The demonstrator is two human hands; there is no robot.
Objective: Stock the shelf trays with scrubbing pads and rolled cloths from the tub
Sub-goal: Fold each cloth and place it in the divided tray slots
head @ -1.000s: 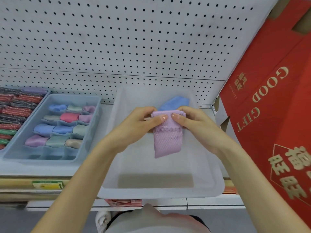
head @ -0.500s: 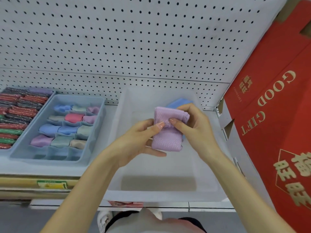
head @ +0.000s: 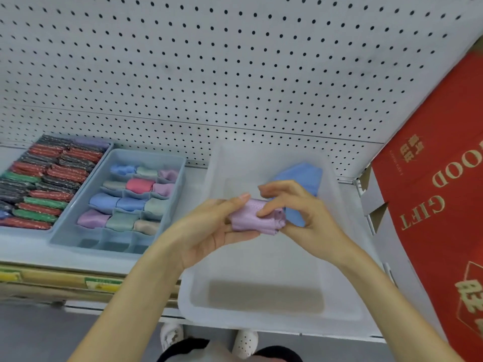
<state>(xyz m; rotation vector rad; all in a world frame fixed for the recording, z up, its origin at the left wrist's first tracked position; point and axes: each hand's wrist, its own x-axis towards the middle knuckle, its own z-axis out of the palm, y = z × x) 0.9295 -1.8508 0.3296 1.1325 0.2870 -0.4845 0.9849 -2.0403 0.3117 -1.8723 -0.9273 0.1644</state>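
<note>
Right, both hands meet over the clear tub point(head: 261, 267), close together on one lilac cloth point(head: 249, 215). The left hand point(head: 209, 231) cups the bundle from below, thumb across the top; the right hand point(head: 308, 218) pinches its other end, fingers curled. Just behind the right hand, a blue cloth point(head: 300, 176) lies in the tub. Left of the left hand sits the divided tray point(head: 146, 154) of rolled cloths, with scrubbing pads point(head: 44, 178) packed beyond it.
</note>
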